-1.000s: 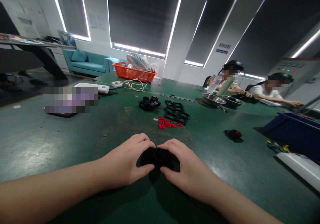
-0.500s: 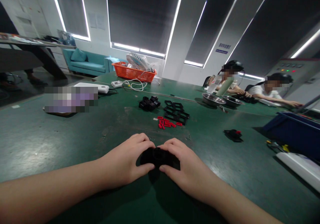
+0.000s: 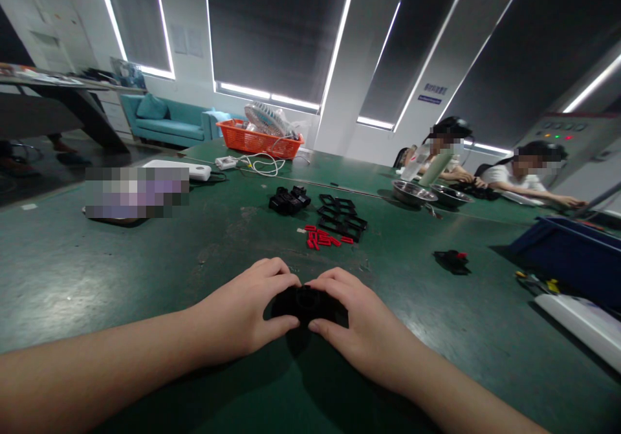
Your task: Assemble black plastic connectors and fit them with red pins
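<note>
"Left hand [image 3: 245, 311] and right hand [image 3: 366, 324] both on the black part [image 3: 308, 299]. What might go wrong for us here?"

"We could lose it through uneven pressure, I'd say. If one thumb pushes harder than the other, the part could twist or pop out of our fingertips."

"And if we squeeze too hard?"

"Then something thin on it might bend. Our fingers and the dark surface hide much of its shape, so we could also misjudge how it is turned."

"How far open are we?"

"Partly, on both sides. Our fingers curve over the far edge and our thumbs come in from the near side, a small gap between the two thumb tips. We are grasping the part from its two ends, neither clenched nor released."

"Where exactly do we have it?"

"Low in the centre of the frame, over the green desk [image 3: 233, 259]. We can't tell whether its underside touches the surface."

"Anything near us?"

"Beyond our fingertips, the red pieces [image 3: 336, 242], with the black frames just behind them and the black blocks [image 3: 290, 201] to their upper left."
</note>
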A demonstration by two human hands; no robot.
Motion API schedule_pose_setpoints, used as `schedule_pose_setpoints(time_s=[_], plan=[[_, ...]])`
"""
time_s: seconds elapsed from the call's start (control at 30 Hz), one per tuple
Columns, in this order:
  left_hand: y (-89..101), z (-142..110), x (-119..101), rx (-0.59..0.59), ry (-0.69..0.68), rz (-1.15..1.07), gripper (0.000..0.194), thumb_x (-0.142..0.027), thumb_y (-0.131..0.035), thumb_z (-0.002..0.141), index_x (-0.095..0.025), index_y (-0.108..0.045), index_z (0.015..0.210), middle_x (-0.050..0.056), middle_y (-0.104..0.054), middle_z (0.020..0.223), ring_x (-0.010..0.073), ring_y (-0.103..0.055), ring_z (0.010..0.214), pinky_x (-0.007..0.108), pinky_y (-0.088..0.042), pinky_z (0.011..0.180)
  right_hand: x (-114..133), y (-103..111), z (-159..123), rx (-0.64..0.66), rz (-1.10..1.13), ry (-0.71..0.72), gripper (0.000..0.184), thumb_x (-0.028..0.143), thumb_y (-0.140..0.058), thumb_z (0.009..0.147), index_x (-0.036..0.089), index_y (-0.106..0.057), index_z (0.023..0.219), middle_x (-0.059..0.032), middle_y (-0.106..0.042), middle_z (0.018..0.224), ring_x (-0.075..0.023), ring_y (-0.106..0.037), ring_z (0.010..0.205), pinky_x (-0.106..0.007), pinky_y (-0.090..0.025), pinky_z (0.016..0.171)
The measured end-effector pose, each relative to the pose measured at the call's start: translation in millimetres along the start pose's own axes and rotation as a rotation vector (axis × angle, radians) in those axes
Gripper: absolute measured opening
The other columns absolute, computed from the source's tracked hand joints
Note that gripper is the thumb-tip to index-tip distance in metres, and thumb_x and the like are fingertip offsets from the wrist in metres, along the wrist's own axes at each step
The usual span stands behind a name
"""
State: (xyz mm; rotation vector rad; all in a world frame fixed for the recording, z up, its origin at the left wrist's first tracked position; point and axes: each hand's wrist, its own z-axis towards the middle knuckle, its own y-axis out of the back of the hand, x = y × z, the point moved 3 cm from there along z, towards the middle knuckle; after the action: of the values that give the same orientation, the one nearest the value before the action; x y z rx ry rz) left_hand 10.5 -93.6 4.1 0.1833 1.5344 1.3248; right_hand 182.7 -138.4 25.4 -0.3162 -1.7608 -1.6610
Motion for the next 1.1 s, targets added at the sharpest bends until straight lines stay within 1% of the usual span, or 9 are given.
schedule_pose_setpoints(time_s=[0.37,0.77,0.93,1.1], plan=[[-0.1,-0.2,0.8,-0.009,0.007,-0.001,0.026,-0.018,-0.066,0.084,-0.021,-0.062,0.109,0.006,-0.055,0.111,0.0264,-0.052,0.108,0.042,-0.045,0.095,0.7,0.2,-0.4,0.005,0.001,-0.001,0.031,0.008,-0.069,0.077,0.018,-0.067,0.107,-0.0049,-0.062,0.107,-0.0192,-0.055,0.103,-0.034,-0.043,0.094],[0.6,-0.8,-0.2,-0.024,-0.013,0.013,0.023,-0.018,-0.066,0.083,-0.022,-0.064,0.106,0.006,-0.057,0.109,0.0264,-0.054,0.106,0.041,-0.047,0.093,0.6,0.3,0.4,0.004,-0.014,0.002,0.031,0.009,-0.070,0.077,0.019,-0.067,0.106,-0.0057,-0.062,0.107,-0.0208,-0.055,0.103,-0.036,-0.043,0.093],[0.4,-1.2,0.4,-0.017,0.004,0.012,0.024,-0.019,-0.066,0.083,-0.022,-0.064,0.106,0.006,-0.057,0.109,0.0266,-0.054,0.106,0.041,-0.047,0.092,0.4,0.3,0.1,0.000,-0.015,0.004,0.031,0.009,-0.070,0.077,0.018,-0.067,0.106,-0.0057,-0.062,0.107,-0.0207,-0.055,0.103,-0.036,-0.043,0.093],[0.1,-0.4,-0.7,-0.013,-0.014,0.018,0.024,-0.018,-0.066,0.083,-0.021,-0.063,0.107,0.006,-0.057,0.110,0.0267,-0.053,0.108,0.041,-0.046,0.094,1.4,0.5,0.5,0.013,-0.021,0.002,0.031,0.008,-0.070,0.077,0.018,-0.067,0.107,-0.0058,-0.062,0.107,-0.0205,-0.055,0.104,-0.035,-0.043,0.094]])
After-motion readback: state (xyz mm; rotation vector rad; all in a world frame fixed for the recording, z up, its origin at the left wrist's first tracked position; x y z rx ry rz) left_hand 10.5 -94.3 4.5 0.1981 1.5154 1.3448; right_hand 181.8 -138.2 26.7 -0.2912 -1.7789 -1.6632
